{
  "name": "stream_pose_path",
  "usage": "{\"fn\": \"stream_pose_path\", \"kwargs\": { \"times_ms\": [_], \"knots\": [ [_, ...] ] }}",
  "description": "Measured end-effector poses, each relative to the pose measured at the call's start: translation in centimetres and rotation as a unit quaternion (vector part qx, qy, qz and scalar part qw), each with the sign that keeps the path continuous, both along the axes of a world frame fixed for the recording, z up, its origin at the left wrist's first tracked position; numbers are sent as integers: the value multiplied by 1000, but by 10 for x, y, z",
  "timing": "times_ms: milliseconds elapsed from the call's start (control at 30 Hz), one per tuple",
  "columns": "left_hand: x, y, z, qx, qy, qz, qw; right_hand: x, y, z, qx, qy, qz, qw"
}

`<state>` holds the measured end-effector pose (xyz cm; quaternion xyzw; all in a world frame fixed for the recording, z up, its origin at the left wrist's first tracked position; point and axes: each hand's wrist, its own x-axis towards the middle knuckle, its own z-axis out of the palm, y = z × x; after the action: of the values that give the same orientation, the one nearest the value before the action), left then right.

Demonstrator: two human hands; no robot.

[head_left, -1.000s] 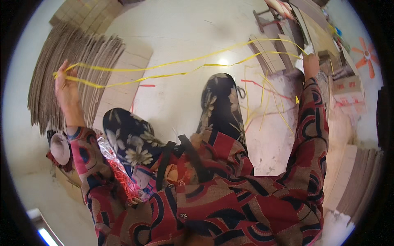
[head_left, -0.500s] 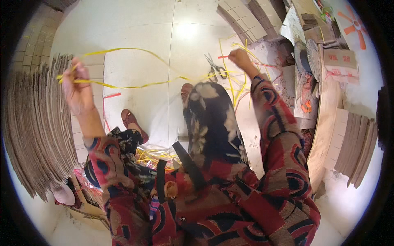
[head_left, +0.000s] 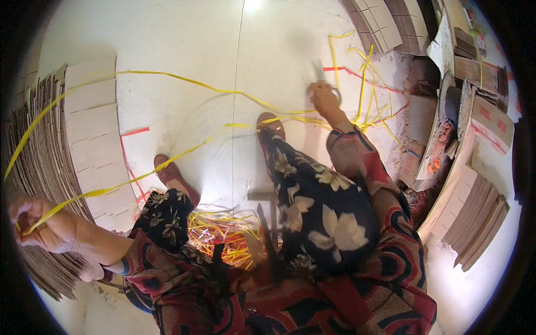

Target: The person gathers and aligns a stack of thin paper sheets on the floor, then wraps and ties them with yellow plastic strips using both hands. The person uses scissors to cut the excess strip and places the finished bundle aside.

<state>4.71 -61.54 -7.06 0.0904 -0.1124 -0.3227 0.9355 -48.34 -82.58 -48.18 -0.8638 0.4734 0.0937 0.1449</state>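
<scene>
Two slack strands of yellow plastic strap [head_left: 234, 91] span above the floor [head_left: 184, 44]; left hand [head_left: 50, 226] pinches it, right hand [head_left: 325, 100] grips scissors [head_left: 319, 71]. Probably light, springy, slick: best pinched flat near an end.

"How is the light?"

"Bright overall. The pale floor [head_left: 178, 106] reflects plenty of it, and a white glare spot [head_left: 253, 3] burns out at the top centre."

"Any shadows?"

"Soft ones. A grey patch [head_left: 301, 38] sits right of centre near the top; whether it is shadow or a lens mark cannot be told."

"What is blurred?"

"The right hand [head_left: 325, 99] slightly, and the scissors [head_left: 319, 72] far more, their blades smeared to a faint streak. The flowered trousers [head_left: 340, 229] below look crisp."

"And the edges?"

"Black fills the corners, and the cardboard stack [head_left: 44, 145] at far left bows along the dim rim."
</scene>
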Motion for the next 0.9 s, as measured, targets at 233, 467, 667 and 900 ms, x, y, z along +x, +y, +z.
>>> {"fn": "stream_pose_path", "kwargs": {
  "times_ms": [233,467,667,900],
  "knots": [
    [3,-50,-111,1,32,-99,995,-183,-48,-3,-16,180,-99,978],
    [-59,-104,-135,106,-121,-259,953,107,-84,118,68,-424,-27,903],
    [-115,-141,-118,171,-228,-365,886,300,-37,214,608,-615,95,493],
    [-49,-138,-145,1,-12,-248,969,272,69,156,786,-371,140,475]
  ]
}}
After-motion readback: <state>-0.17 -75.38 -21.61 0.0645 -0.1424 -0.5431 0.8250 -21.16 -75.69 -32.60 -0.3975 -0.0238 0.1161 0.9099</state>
